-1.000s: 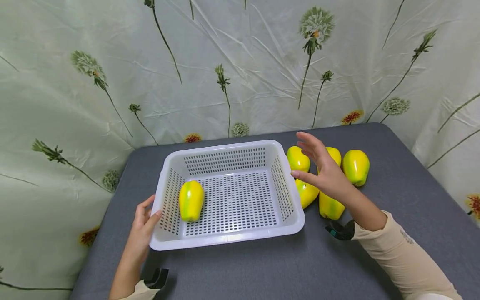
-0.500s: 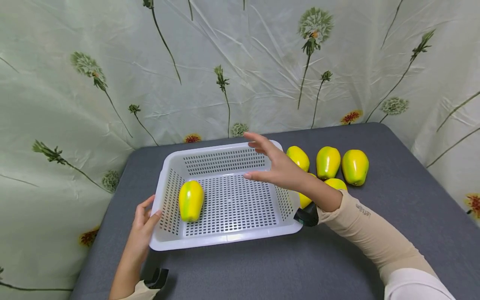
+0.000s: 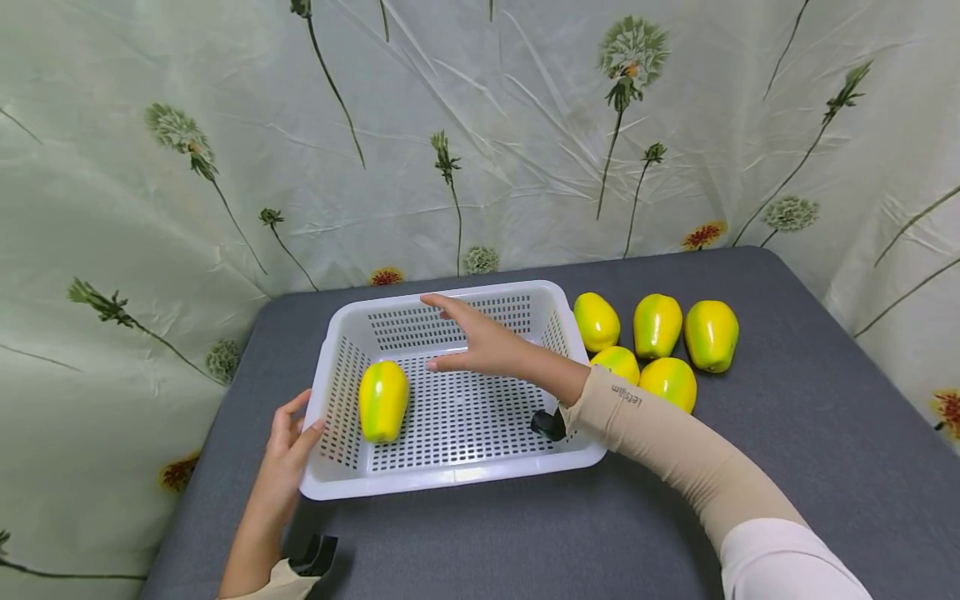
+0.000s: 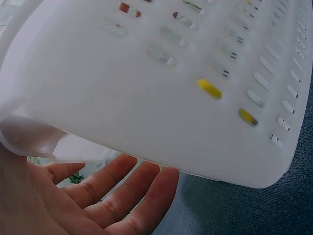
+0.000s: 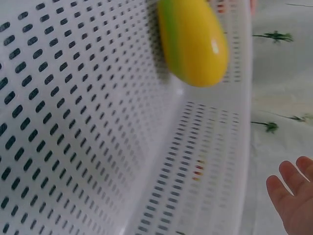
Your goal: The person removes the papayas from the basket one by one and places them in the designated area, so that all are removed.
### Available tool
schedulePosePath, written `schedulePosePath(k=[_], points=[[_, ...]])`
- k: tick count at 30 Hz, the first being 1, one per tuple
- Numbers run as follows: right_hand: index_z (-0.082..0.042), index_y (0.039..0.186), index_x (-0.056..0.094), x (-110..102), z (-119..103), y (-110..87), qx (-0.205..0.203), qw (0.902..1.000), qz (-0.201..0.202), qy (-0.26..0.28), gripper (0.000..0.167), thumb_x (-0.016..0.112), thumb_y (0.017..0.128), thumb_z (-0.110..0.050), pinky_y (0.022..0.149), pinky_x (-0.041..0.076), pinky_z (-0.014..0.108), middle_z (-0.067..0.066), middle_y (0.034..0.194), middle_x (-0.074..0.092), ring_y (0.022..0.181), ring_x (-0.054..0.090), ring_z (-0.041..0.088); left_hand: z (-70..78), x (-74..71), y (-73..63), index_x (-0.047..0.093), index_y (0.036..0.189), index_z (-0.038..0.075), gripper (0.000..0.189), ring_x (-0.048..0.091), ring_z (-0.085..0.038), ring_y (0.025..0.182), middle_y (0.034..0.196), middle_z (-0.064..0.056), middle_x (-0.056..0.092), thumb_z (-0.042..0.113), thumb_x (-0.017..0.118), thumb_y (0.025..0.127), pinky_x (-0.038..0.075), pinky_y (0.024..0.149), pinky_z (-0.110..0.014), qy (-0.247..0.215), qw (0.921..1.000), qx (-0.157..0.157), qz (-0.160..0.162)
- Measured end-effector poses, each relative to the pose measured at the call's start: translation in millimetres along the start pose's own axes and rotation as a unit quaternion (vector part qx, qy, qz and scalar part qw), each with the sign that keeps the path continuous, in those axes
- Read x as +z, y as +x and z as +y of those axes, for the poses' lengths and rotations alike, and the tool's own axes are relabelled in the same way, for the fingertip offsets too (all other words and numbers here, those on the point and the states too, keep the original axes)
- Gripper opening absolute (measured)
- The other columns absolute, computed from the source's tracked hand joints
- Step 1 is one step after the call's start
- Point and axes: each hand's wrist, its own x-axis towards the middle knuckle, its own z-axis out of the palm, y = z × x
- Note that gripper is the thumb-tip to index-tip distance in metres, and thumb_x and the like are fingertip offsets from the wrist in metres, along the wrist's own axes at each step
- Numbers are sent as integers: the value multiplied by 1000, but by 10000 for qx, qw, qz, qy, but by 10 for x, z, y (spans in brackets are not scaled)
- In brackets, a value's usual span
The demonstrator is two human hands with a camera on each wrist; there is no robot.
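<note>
A white perforated plastic basket (image 3: 465, 475) sits on the table, with one yellow-green papaya (image 3: 384, 402) lying in its left part. My left hand (image 3: 285, 450) holds the basket's left rim, thumb over the edge. In the left wrist view its fingers (image 4: 146, 191) reach under the rim from outside. Above the basket, my right hand (image 3: 483, 337) is held with thumb and fingers spread and nothing between them, to the right of the papaya. The right wrist view shows that papaya (image 5: 195, 44) against the basket wall, and the right hand's fingertips (image 5: 281, 191) beyond the rim.
Several more papayas, among them one at the far right (image 3: 711, 336) and one in front (image 3: 667, 385), lie on the grey table (image 3: 480, 542) just right of the basket. A flower-printed curtain (image 3: 525, 142) hangs behind the table.
My right hand has moved left from over the papayas on the table to above the basket's middle, staying spread. The left hand, basket and papayas have not moved.
</note>
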Motion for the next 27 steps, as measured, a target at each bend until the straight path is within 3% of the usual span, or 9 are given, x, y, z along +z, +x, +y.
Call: schedulePosePath(k=[6, 16, 22, 27], points=[[-21, 143, 20, 161, 38, 167, 43, 9994, -334, -8, 85, 70, 77, -36, 95, 34, 39, -2, 145, 21, 125, 32, 20, 0, 5, 7, 13, 139, 9, 50, 57, -7, 85, 123, -24, 36, 18, 40, 97, 52, 62, -38, 14, 10000, 56, 19], [-20, 143, 20, 421, 116, 342, 292, 9932, -1122, -70, 87, 70, 75, -39, 103, 22, 36, -4, 147, 18, 131, 18, 12, 1, 1, -1, 14, 138, 7, 51, 57, -8, 85, 121, -24, 36, 19, 41, 97, 52, 61, -36, -9, 10000, 84, 22], [-14, 143, 21, 559, 120, 436, 165, 9900, -1403, -15, 87, 71, 76, -38, 104, 20, 31, -2, 146, 20, 131, 19, 11, 4, 3, 3, 14, 138, 7, 50, 57, -7, 85, 122, -25, 36, 19, 40, 97, 52, 61, -36, -47, 9999, 106, 45], [-15, 142, 22, 640, 87, 477, 362, 9849, -1691, 116, 86, 71, 75, -37, 102, 24, 27, -2, 144, 24, 127, 26, 9, -1, 5, 4, 13, 138, 7, 51, 57, -6, 85, 123, -25, 36, 18, 40, 97, 52, 61, -37, -54, 9999, 110, 14]])
